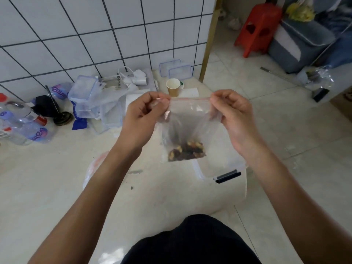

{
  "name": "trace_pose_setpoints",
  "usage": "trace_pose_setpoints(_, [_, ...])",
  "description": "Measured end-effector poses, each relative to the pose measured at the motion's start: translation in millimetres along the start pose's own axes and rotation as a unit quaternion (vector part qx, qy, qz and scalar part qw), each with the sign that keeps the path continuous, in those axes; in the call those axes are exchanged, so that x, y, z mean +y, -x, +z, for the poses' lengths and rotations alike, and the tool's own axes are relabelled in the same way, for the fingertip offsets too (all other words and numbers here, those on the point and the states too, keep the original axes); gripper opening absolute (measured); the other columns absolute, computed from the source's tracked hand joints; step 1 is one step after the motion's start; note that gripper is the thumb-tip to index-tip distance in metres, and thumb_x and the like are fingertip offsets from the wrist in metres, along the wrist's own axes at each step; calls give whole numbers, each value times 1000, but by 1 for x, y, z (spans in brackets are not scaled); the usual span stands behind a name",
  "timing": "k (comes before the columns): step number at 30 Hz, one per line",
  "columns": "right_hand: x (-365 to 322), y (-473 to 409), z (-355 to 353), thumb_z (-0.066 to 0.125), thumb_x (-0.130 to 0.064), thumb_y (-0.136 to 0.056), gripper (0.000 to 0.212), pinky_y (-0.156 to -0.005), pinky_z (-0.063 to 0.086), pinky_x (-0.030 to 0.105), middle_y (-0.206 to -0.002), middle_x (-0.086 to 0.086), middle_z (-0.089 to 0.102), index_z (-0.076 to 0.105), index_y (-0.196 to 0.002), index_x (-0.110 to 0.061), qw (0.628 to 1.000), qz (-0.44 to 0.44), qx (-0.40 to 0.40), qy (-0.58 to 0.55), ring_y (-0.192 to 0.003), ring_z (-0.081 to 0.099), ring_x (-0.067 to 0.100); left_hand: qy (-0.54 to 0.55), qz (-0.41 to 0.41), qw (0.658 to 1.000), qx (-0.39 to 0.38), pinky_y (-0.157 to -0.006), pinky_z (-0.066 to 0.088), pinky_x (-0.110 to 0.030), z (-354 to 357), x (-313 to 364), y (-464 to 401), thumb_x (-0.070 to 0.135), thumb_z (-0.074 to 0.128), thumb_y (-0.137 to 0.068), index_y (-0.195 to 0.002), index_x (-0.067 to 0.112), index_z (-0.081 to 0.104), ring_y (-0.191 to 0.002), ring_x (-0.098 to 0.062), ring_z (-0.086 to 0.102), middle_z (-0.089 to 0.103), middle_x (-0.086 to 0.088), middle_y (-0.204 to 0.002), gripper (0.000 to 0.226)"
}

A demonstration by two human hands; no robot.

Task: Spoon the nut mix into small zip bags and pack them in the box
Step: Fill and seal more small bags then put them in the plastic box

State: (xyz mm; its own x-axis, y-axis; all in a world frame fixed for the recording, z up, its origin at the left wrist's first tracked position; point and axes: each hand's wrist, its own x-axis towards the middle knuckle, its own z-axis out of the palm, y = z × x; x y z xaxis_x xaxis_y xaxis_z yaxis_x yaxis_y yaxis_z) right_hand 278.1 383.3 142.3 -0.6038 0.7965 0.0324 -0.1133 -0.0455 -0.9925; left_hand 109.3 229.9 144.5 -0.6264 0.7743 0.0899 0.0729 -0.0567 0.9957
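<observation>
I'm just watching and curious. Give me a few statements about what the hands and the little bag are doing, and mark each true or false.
1. Both hands, left hand and right hand, pinch the top of the zip bag. True.
2. The bag is full to the brim. False: the nut mix only covers its bottom.
3. A paper cup stands on the floor beyond the bag. True.
4. The stool is blue. False: it is red.

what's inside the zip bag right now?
A small heap of nut mix sits at the bottom of the zip bag; above it the bag looks empty. Left hand and right hand pinch the top corners, covering whether the strip is sealed.
</observation>
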Motion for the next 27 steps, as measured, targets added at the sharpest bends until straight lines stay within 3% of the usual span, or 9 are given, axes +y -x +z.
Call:
trace_pose_setpoints(5, [-9, -25, -43, 63, -6, -99, 8, -71, 42, 39, -67, 0, 67, 67, -94, -11, 999, -17, 36, 33, -67, 56, 26, 7, -11, 1000, -20, -72, 53, -19, 46, -7, -33, 13, 63, -101, -99, 21, 74, -80, -8, 64, 73, 4, -89, 14])
trace_pose_setpoints(9, [33, -44, -75, 60, 0, -99, 13, -57, 47, 21, -57, -5, 63, 65, -90, -9, 995, 3, 56, 79, -51, 56, 8, -84, -55, 995, -28, -71, 53, -23, 75, -50, -52, 11, 64, -98, -95, 19, 73, -72, -9, 66, 74, -1, -83, 13])
trace_pose_setpoints(12, [83, -57, -94, 59, -1, -100, 24, -62, 53, 38, -60, -3, 63, 62, -85, -19, 980, 47, 53, 187, -54, 58, 18, -206, -81, 973, -62, -75, 57, -34, 90, -88, -60, 10, 62, -97, -91, 19, 70, -65, -11, 71, 75, 3, -72, 13])
trace_pose_setpoints(14, [113, -58, -99, 56, -3, -101, 25, -63, 54, 40, -63, -5, 61, 57, -86, -24, 952, 61, 19, 300, -57, 59, 18, -322, -70, 940, -95, -75, 59, -35, 96, -114, -59, 16, 59, -99, -96, 19, 67, -68, -11, 74, 77, 4, -75, 9])
trace_pose_setpoints(18, [153, -53, -94, 51, -9, -103, 11, -49, 34, 20, -68, -7, 56, 60, -102, -14, 843, 25, -61, 534, -57, 56, 7, -538, -4, 830, -146, -71, 46, -34, 111, -156, -56, 16, 52, -102, -110, 15, 64, -86, -37, 70, 75, -12, -96, 14])
trace_pose_setpoints(21, [163, -51, -86, 48, 1, -99, 15, -53, 37, 28, -70, 1, 52, 57, -102, -10, 755, 66, -129, 640, -64, 58, 23, -657, 29, 730, -186, -79, 39, -36, 127, -166, -57, 17, 58, -99, -113, 17, 61, -85, -31, 70, 73, -7, -92, 15])
trace_pose_setpoints(23, [162, -51, -82, 49, 0, -99, 12, -61, 39, 31, -76, 3, 51, 54, -102, -10, 728, 97, -160, 660, -75, 60, 27, -707, 41, 674, -213, -84, 37, -36, 133, -170, -59, 24, 64, -95, -113, 18, 59, -86, -25, 71, 71, -1, -94, 19])
trace_pose_setpoints(25, [158, -50, -83, 53, -11, -102, 11, -68, 44, 31, -96, 6, 59, 56, -112, -10, 749, 84, -146, 641, -86, 64, 27, -697, 48, 687, -199, -89, 38, -37, 131, -172, -61, 36, 67, -95, -116, 18, 61, -92, -23, 70, 69, 2, -103, 28])
trace_pose_setpoints(27, [151, -44, -90, 58, -23, -102, 27, -74, 46, 29, -118, 5, 60, 58, -126, -11, 783, 34, -109, 612, -94, 65, 22, -646, 63, 746, -149, -94, 40, -39, 124, -169, -70, 42, 67, -94, -118, 19, 64, -100, -23, 67, 66, 0, -114, 33])
